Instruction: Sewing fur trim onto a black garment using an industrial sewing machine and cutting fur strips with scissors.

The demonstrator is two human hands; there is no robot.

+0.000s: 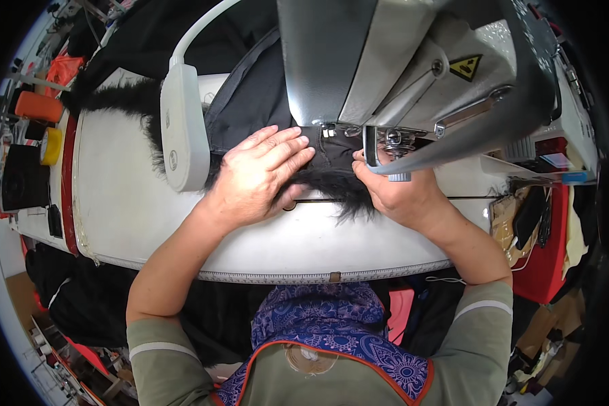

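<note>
A black garment piece (pixel 253 95) with shaggy black fur trim (pixel 341 189) lies across the white sewing table, under the head of a sewing machine (pixel 328 68). My left hand (pixel 257 169) rests flat on the cloth just left of the needle area, fingers stretched out. To the right of the needle, my right hand (pixel 406 193) has its thumb and fingers closed on the cloth's edge. The machine's curved guard and thread tension knob (pixel 399 145) hide some of those fingertips. Fur hangs toward me between both hands.
A white lamp (pixel 184 128) on a bent neck stands left of my left hand. A measuring tape (pixel 277 277) runs along the table's front edge. Yellow tape (pixel 50 147) and an orange box (pixel 39 106) sit at far left. Dark cloth lies at the back; a red bin (pixel 555 250) stands at right.
</note>
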